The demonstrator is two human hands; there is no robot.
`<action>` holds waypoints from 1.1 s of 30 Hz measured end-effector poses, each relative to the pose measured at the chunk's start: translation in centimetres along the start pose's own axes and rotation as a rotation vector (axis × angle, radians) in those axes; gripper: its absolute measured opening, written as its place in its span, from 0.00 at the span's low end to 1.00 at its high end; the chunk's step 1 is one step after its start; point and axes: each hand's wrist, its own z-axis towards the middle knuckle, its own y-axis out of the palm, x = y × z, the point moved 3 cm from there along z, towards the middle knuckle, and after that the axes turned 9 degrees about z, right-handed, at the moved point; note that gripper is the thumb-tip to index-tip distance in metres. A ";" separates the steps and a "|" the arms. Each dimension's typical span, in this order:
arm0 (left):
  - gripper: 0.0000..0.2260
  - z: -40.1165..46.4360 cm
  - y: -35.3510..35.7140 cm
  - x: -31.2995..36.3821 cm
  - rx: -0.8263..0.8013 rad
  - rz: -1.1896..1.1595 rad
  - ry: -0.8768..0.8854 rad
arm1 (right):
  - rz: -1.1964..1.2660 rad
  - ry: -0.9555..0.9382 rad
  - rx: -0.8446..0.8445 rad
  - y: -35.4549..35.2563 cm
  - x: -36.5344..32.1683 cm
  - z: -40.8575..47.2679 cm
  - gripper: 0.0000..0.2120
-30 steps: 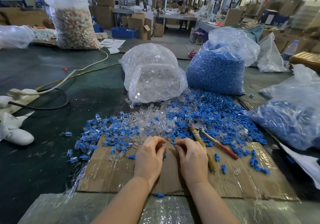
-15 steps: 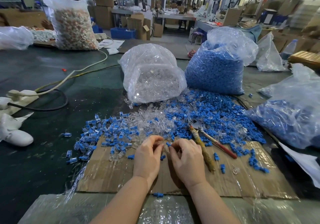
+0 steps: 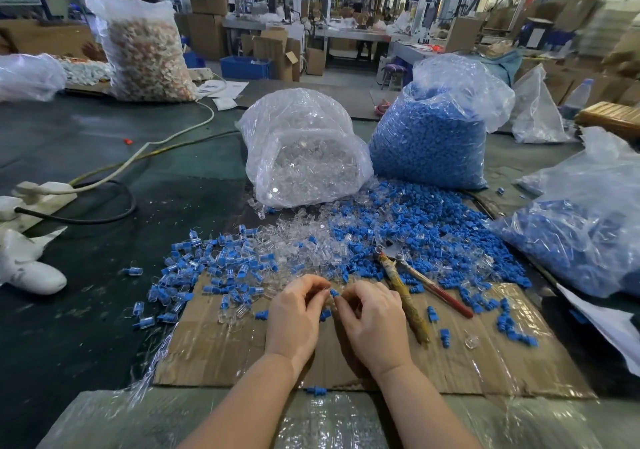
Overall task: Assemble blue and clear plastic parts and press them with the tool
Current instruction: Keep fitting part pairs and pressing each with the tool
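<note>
Left hand [image 3: 294,313] and right hand [image 3: 372,320] meet fingertip to fingertip above a taped cardboard sheet [image 3: 214,348], fingers curled, pinching a small blue part [image 3: 334,292] between them; whether a clear part is held too cannot be told. Just right of the right hand lies the tool [image 3: 408,292], pliers-shaped, one handle wrapped in worn yellowish tape, the other red. Beyond the hands spreads a loose heap of ribbed blue plugs [image 3: 433,230] and glassy clear caps [image 3: 301,240]. Farther back stand two crinkled plastic bags, one of clear pieces [image 3: 304,157] and one of blue [image 3: 433,140]. The counter [image 3: 86,327] is dark green and scuffed.
</note>
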 end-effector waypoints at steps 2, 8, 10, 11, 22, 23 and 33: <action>0.14 0.0 0.0 0.0 -0.002 0.008 0.004 | -0.003 -0.004 -0.001 0.0 0.0 0.0 0.06; 0.07 0.0 0.2 0.2 -0.007 0.092 0.083 | 0.012 0.001 0.015 0.0 -0.1 0.0 0.09; 0.06 0.0 0.2 0.2 -0.003 0.100 0.090 | 0.020 0.007 0.017 0.0 -0.1 0.0 0.08; 0.07 0.0 0.2 0.1 -0.004 0.095 0.087 | 0.017 0.004 0.017 0.0 0.0 0.0 0.08; 0.12 0.1 0.1 0.1 -0.036 -0.071 -0.021 | 0.049 -0.076 0.049 -0.3 -0.5 -0.1 0.04; 0.12 0.1 0.0 0.1 -0.035 -0.080 -0.023 | 0.047 -0.086 0.050 -0.3 -0.5 -0.1 0.04; 0.09 0.3 0.1 -0.1 -0.031 -0.082 -0.024 | 0.035 -0.114 0.041 -0.2 -0.5 -0.1 0.04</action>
